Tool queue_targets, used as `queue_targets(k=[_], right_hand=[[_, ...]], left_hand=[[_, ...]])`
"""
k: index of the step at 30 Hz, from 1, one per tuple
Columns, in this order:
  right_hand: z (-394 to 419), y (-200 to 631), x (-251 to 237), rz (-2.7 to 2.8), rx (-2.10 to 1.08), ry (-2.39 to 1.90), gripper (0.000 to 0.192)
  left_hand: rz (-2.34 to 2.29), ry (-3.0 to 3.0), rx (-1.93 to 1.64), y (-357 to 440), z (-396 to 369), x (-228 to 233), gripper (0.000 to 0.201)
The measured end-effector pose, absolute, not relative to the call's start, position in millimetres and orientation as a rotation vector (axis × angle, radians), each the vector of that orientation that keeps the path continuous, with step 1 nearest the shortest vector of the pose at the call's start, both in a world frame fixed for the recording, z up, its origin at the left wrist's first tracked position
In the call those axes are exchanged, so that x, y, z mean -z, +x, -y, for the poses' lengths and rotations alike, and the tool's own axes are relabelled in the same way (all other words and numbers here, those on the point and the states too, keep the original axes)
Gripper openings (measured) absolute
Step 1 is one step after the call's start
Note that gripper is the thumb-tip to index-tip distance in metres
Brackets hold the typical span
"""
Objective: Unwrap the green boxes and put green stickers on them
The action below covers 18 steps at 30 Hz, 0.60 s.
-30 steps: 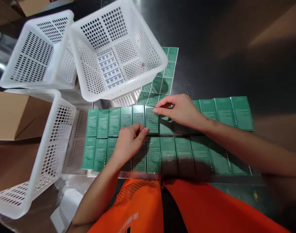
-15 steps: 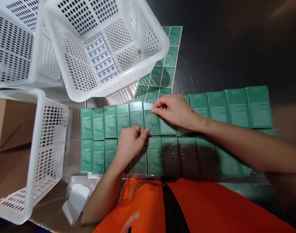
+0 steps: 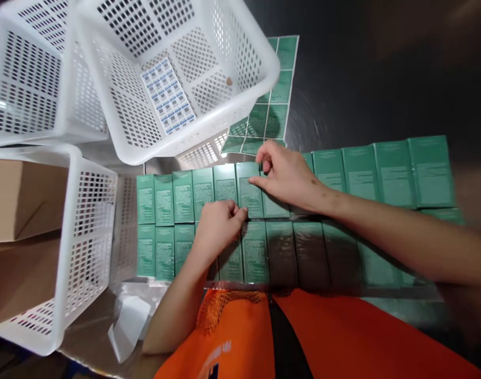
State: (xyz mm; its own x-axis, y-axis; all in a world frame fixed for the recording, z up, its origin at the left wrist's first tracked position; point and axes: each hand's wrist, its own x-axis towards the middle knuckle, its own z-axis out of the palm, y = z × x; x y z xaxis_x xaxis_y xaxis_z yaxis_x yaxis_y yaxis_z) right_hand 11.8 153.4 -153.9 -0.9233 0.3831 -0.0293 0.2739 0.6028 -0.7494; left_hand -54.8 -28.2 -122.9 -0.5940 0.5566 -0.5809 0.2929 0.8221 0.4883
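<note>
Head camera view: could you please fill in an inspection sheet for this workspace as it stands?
Surface: dark, shiny table, mostly bare at the far right.
Job's things: green boxes lying flat in two rows; a green sticker sheet partly under a basket.
Clutter: three white perforated baskets; the middle one holds a blue label sheet; white backing paper at the table edge.
Hands: left hand curled on the rows' seam; right hand fingertips on one box.
Cables: nothing seen.
Surroundings: cardboard box at left; orange vest below.
</note>
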Motion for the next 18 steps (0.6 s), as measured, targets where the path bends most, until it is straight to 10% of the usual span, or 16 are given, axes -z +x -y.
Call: queue_targets(k=[10,15,18], right_hand=[[-167.4,20.0,124.7,2.629,-1.106,-0.441,0.013],[-192.1,7.9,112.5,2.942,-0.666,-0.221,0.052],[-193.4,1.4,110.1,3.100,-0.550,-0.046,0.020]], left_hand=[[-2.612,1.366,-0.257,-20.7,45.2,108.4,0.032],[-2.480,1.513,-0.348,-10.7,40.0,126.7,0.059],[-2.467,1.347,-0.645,-5.1,38.4,129.2,0.047]])
